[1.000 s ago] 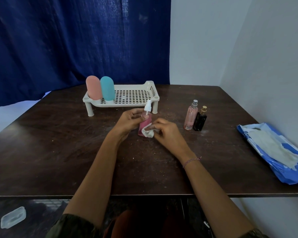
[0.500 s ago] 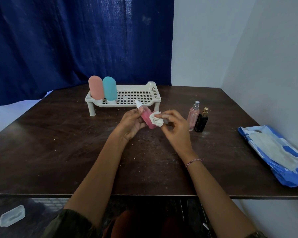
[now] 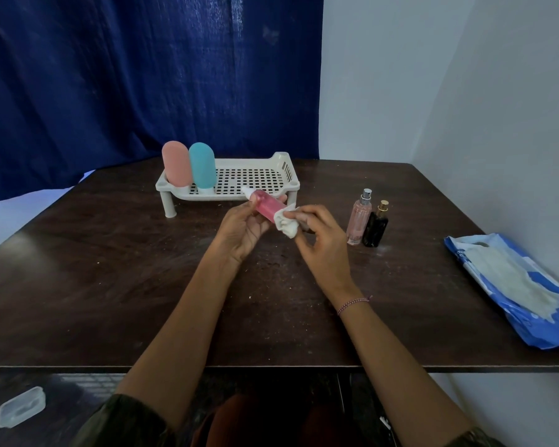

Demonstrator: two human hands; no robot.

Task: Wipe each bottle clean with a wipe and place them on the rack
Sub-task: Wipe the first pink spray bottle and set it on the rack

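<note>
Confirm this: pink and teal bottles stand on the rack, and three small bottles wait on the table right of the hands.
Not three: the head view shows two there, a pale pink spray bottle and a black bottle. The rest is right.

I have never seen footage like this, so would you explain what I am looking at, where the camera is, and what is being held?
There is no machine here: these are a person's two bare hands, and every picture comes from one wide-angle camera worn on the head, looking down. The left hand holds a pink spray bottle tilted above the dark table, while the right hand pinches a white wipe against its lower end. Behind them stands a white rack with a salmon bottle and a teal bottle at its left end. To the right stand a pale pink perfume bottle and a black bottle; further right lies a blue pack of wipes.
</note>
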